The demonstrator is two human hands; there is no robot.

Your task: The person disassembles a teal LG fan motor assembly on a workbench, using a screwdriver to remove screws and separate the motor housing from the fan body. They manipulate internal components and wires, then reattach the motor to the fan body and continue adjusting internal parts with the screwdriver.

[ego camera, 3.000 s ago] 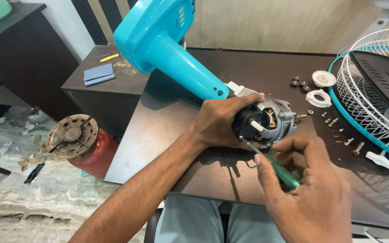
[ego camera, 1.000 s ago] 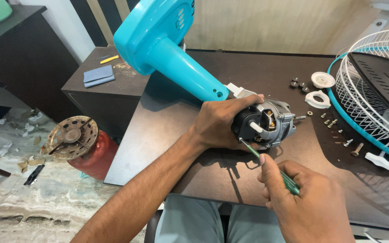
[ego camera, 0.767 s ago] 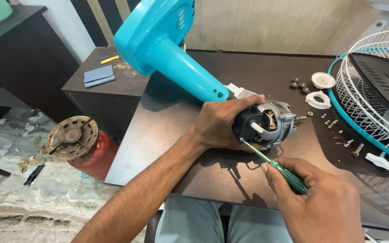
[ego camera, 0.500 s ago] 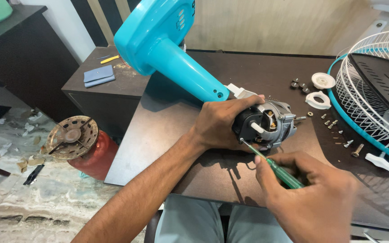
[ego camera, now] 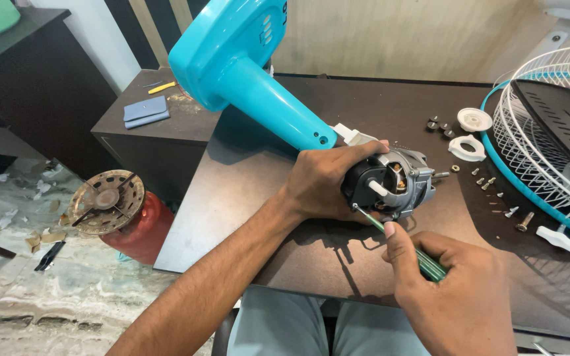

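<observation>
My left hand (ego camera: 328,181) grips the grey and black fan motor (ego camera: 397,181) that lies on the dark brown table (ego camera: 258,198). The motor is joined to a turquoise fan stand (ego camera: 245,66) that tilts up and away to the left. My right hand (ego camera: 456,293) holds a green-handled screwdriver (ego camera: 407,245). Its tip touches the lower left side of the motor, just beside my left fingers.
Loose screws (ego camera: 483,181), a white ring (ego camera: 468,148) and a white cap (ego camera: 475,119) lie right of the motor. A white wire fan guard with a turquoise rim (ego camera: 542,132) holds a dark blade at far right. A red cylinder with a rusty top (ego camera: 117,214) stands on the floor at left.
My right hand has shifted about while working the screwdriver at the motor's lower left side. My left hand and the motor have stayed where they were.
</observation>
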